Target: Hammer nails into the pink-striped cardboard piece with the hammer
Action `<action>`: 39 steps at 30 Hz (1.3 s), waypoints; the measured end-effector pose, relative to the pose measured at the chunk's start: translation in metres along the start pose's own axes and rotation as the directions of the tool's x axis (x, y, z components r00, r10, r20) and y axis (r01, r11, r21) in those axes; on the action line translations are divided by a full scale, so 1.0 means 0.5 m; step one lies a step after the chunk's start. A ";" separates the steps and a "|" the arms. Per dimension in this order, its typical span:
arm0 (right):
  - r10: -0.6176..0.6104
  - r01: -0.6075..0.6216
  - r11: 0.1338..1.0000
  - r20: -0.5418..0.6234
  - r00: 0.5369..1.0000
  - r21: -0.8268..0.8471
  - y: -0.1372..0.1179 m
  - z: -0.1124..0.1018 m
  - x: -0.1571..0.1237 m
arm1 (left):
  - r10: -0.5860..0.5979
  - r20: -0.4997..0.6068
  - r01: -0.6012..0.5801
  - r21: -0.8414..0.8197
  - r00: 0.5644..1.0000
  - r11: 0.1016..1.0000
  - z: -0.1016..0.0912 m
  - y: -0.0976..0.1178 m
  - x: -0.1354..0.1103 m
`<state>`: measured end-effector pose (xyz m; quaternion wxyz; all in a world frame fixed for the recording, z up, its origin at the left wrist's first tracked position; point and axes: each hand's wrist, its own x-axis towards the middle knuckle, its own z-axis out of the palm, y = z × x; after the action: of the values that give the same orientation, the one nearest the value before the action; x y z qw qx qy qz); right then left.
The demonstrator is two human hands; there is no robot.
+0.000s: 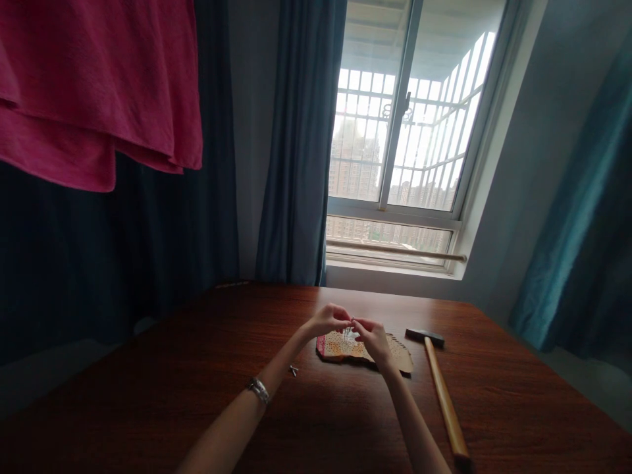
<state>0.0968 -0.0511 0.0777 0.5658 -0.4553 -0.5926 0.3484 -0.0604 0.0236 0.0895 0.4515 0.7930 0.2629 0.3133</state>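
My left hand (332, 319) and my right hand (371, 336) meet fingertip to fingertip above a patterned, flat piece (340, 347) that looks like cardboard or thin board. Both are closed in a pinch at a small thing too tiny to name. Below the fingertips, a few thin dark upright pieces (347, 332), possibly nails, show in front of a pale patch. The flat piece has a pink left edge, orange speckles and a ragged rim; my right hand hides part of it. Left of it lie small metal pieces (293, 371), perhaps nails.
A hammer (442, 395) with a wooden handle and dark head lies to the right on the brown wooden table (162, 401). Behind the table are a barred window (395, 131) and blue curtains (301, 145). A pink towel (99, 85) hangs at upper left.
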 end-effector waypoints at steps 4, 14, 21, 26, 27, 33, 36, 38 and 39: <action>-0.002 0.003 0.998 -0.019 1.000 0.060 -0.001 0.002 -0.010 | 0.004 -0.005 -0.004 -0.009 1.000 1.000 0.000 -0.002 0.000; -0.112 0.108 0.990 -0.046 0.993 -0.094 0.010 -0.006 -0.010 | -0.008 0.003 0.008 0.018 1.000 1.000 0.005 -0.003 0.001; -0.070 0.052 0.988 -0.118 0.991 -0.147 0.060 -0.022 0.017 | -0.071 -0.297 0.070 -0.014 0.952 0.997 -0.010 -0.080 0.016; -0.089 0.068 0.976 -0.094 0.992 -0.209 0.102 -0.003 0.045 | -0.191 -0.331 0.141 -0.169 0.924 0.975 0.009 -0.140 0.024; -0.095 0.072 0.972 -0.094 0.991 -0.222 0.109 0.001 0.047 | -0.206 -0.327 0.153 -0.182 0.922 0.971 0.014 -0.149 0.028; -0.119 0.081 0.951 -0.111 0.987 -0.297 0.130 0.009 0.041 | -0.159 -0.265 0.101 -0.219 0.951 0.970 0.041 -0.188 0.056; -0.124 0.080 0.940 -0.115 0.986 -0.331 0.133 0.007 0.036 | -0.098 -0.212 0.048 -0.230 0.972 0.972 0.053 -0.205 0.059; -0.128 0.082 0.933 -0.111 0.986 -0.350 0.135 0.007 0.035 | -0.070 -0.217 0.016 -0.241 0.974 0.970 0.057 -0.213 0.058; -0.131 0.085 0.930 -0.106 0.986 -0.357 0.135 0.007 0.034 | -0.063 -0.225 0.006 -0.244 0.972 0.970 0.058 -0.215 0.056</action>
<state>0.1039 -0.0116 0.0206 0.5305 -0.5372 -0.6318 0.1753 -0.0347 0.0760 -0.0096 0.5166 0.6855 0.2872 0.4251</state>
